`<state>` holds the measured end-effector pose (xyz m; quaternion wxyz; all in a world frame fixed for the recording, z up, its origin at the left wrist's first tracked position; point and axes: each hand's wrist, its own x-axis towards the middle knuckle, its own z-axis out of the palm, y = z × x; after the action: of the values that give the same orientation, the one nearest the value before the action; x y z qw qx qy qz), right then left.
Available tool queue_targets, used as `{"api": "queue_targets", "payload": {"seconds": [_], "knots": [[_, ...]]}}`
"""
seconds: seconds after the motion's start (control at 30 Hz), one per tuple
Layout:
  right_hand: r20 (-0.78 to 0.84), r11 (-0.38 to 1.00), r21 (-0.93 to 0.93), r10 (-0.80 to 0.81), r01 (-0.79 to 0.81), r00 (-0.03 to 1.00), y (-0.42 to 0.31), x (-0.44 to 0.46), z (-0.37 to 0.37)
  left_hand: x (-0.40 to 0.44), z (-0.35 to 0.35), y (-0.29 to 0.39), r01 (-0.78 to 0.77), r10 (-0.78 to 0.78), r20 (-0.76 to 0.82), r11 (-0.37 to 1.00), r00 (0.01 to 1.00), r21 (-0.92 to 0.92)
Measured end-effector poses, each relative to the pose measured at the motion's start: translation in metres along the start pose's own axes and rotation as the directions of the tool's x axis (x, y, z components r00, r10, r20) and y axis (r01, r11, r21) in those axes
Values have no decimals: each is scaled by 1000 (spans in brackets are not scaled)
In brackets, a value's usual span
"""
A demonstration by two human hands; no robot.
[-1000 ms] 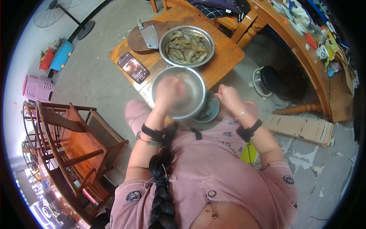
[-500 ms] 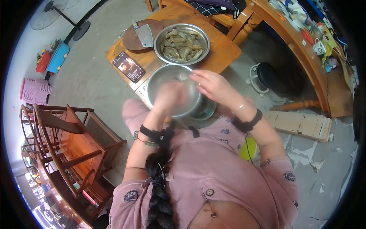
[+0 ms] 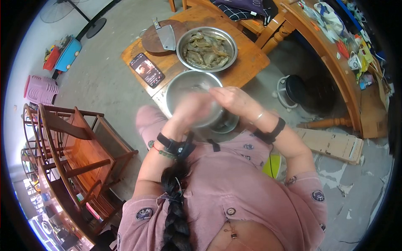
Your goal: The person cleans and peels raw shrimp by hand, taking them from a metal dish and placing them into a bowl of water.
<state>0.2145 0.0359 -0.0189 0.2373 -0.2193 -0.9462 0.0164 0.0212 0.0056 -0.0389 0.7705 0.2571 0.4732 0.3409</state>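
- A home, in a room used for sitting and eating: wooden armchair [image 3: 86, 152] at left, purple cushion [image 3: 248, 6] at the top.
- Household goods stand along the wall: floor fan [image 3: 96, 27], stacked pink stools [image 3: 41, 90], blue tub [image 3: 70, 54], its small contents possibly toys.
- Low wooden worktop [image 3: 250, 59] with shrimp [image 3: 206, 51] in a bowl [image 3: 233, 57], chopping board [image 3: 150, 42] and cleaver [image 3: 168, 38].
- Mug [image 3: 354, 62] among clutter, right.

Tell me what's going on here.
Someone's left hand and right hand are close together over the nearer metal bowl; the left is blurred, and what they hold, if anything, is unclear. Just beyond it, shrimp lie in a second bowl on the wooden table, beside a cleaver on a round board and a phone.
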Motion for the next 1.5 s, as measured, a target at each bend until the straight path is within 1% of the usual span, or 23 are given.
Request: {"api": "queue_targets", "payload": {"seconds": [0.03,0.1,0.13,0.2,0.23,0.3,0.33,0.43,0.5,0.53,0.6,0.73,0.8,0.83,0.9,0.93,1.0,1.03,1.1,1.23,1.3,1.43,1.5], "knots": [[-1,1000,4,-6,6,1000,1,0,0,4,-5,-4,-3,3,-6,1000,1000,-2],[9,996,85,10,-11,1000,1,-1,-1,15,-15,-14,-216,181,167,951,969,222],[8,996,89,6,-7,1000,2,-1,0,19,-20,-18,-216,182,162,951,970,221],[27,987,156,46,-50,999,1,-1,1,25,-25,-25,-371,293,264,870,919,324],[27,986,157,45,-48,999,1,-1,1,26,-26,-27,-371,294,263,871,919,324],[37,978,193,75,-81,996,0,0,1,26,-27,-27,-435,339,301,827,891,356],[37,978,193,74,-80,997,0,1,1,25,-26,-26,-435,339,301,827,891,356],[16,966,242,96,-97,995,0,1,3,25,-27,-24,-367,280,282,869,918,331],[32,956,271,109,-113,994,2,1,2,27,-30,-25,-445,326,331,803,885,396],[32,956,271,109,-113,994,4,1,1,27,-31,-25,-445,326,331,803,885,396],[68,950,298,73,-90,995,5,2,-3,28,-32,-27,-508,373,361,744,854,433],[55,953,278,109,-120,993,2,4,-6,28,-34,-25,-552,392,398,687,829,473],[81,952,293,65,-86,995,5,4,-5,25,-33,-21,-514,338,403,696,850,501],[81,952,294,64,-86,995,5,4,-5,23,-32,-19,-513,337,402,697,851,501],[106,933,344,72,-104,992,4,5,-6,22,-30,-15,-442,276,380,759,883,478],[105,933,344,73,-105,992,5,4,-6,24,-31,-16,-442,275,380,758,883,479],[145,947,308,45,-88,988,6,3,-6,26,-32,-17,-476,285,396,675,873,564],[145,947,308,45,-88,988,6,3,-6,26,-31,-17,-475,284,396,675,873,564],[155,953,296,26,-71,988,7,4,-7,26,-30,-19,-510,323,398,619,858,597],[157,945,317,32,-81,987,8,5,-7,31,-33,-24,-533,340,412,593,845,604],[189,926,359,49,-115,981,8,5,-8,31,-32,-27,-544,363,407,603,838,583],[194,900,409,79,-154,978,8,7,-8,32,-34,-29,-533,353,399,592,846,604],[198,866,460,112,-193,974,9,8,-8,35,-37,-31,-549,352,424,597,834,585]]}}
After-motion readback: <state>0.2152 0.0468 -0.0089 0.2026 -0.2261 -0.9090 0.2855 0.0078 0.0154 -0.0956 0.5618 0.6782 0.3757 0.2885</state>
